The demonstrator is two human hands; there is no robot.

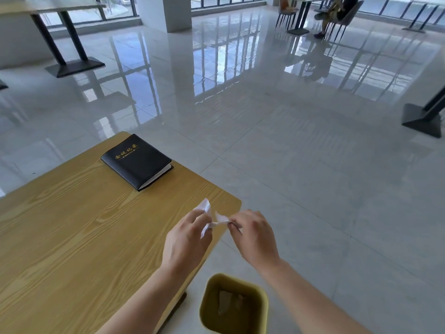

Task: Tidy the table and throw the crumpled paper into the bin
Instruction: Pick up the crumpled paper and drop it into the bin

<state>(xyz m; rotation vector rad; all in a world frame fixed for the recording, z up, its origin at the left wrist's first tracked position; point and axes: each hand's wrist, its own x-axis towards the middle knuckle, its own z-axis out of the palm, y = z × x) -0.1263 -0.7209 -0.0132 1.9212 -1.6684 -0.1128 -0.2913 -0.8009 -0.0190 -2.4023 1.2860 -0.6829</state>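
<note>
Leftmost, one wooden table point(72, 237) fills the lower left, and on its far corner lies one black notebook point(137, 161) with gold lettering on the cover, shut and flat, well apart from the hands. Next comes the left hand point(186, 239), raised over the table's right edge, its fingers curled round one end of the crumpled paper point(206, 207). That white paper is held in the air between the two hands, just above the table's near right corner; whether it is one piece or two I cannot tell. Below and a little to the right, one olive-yellow bin point(232, 278) stands on the pale tiled floor point(337, 189) just beside the table, its mouth open, with what looks like a pair of pale scraps point(226, 302) at its bottom. Further right, the right hand point(255, 237) pinches the paper's other end between thumb and fingertips, out past the table's edge. At far upper right, one person point(337, 13) sits on a chair at another table.
</note>
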